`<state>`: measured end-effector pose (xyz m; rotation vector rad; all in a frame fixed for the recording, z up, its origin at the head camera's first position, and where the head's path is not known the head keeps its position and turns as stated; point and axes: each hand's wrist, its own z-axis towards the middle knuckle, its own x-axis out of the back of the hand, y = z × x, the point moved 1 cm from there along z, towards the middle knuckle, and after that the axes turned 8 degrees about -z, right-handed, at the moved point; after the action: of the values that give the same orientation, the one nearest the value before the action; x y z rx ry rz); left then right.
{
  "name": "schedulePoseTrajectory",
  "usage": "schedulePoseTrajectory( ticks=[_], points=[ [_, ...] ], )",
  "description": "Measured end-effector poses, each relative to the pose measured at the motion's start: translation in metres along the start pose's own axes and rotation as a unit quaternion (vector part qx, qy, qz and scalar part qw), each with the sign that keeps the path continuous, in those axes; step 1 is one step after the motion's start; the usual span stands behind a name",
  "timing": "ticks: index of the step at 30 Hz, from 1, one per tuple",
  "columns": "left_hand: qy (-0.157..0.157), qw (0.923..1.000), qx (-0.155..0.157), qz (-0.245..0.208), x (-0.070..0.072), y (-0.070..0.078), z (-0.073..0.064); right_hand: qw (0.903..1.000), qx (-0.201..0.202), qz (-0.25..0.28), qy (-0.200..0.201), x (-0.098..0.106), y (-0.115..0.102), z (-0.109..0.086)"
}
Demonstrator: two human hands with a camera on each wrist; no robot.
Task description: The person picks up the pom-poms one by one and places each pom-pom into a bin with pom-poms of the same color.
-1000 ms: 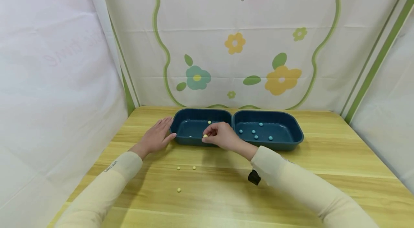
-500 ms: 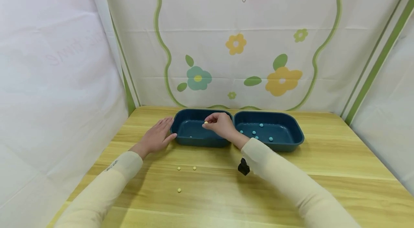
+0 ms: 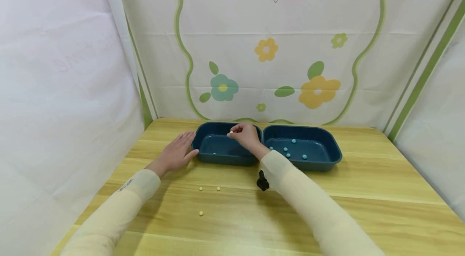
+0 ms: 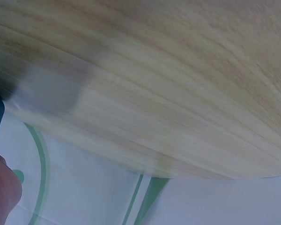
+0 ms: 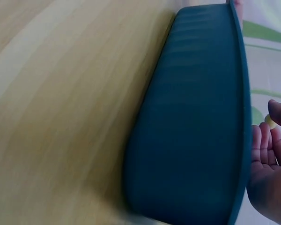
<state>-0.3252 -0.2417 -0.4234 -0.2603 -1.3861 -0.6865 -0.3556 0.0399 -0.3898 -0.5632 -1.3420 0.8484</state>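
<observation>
My right hand (image 3: 246, 136) pinches a small yellow ball (image 3: 231, 132) between thumb and fingertips, above the left dark blue tray (image 3: 226, 160). In the right wrist view the same ball (image 5: 270, 122) shows at the fingertips, beyond the tray's wall (image 5: 192, 117). With fingers extended, my left hand (image 3: 175, 153) rests against the left end of that tray. Only a bit of the left hand (image 4: 4, 190) enters the left wrist view. Inside the left tray, a tiny pale spot (image 3: 214, 154) peeks over the front rim; the right hand hides part of the interior.
A second dark blue tray (image 3: 319, 165) adjoins on the right, holding several small blue balls (image 3: 294, 141). Three yellow balls (image 3: 201, 213) lie on the wooden table (image 3: 363, 191) in front. A printed cloth (image 3: 283, 62) hangs behind the trays.
My right hand has moved farther back over the left tray with the yellow ball in its pinch, rising slightly in view. The left hand has stayed put.
</observation>
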Motion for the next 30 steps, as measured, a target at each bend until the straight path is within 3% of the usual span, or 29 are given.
schedulePoseTrajectory(
  ticks=[12,30],
  points=[
    [0.001,1.0,0.001,-0.002,-0.0004,0.0002,-0.0025,0.9993,-0.032,-0.02,-0.003,-0.0082,0.0025,0.0018],
    [-0.004,1.0,0.001,-0.002,0.0019,0.0017,-0.0005,0.9995,-0.028,-0.016,0.0,-0.0084,0.0036,0.0032]
  ],
)
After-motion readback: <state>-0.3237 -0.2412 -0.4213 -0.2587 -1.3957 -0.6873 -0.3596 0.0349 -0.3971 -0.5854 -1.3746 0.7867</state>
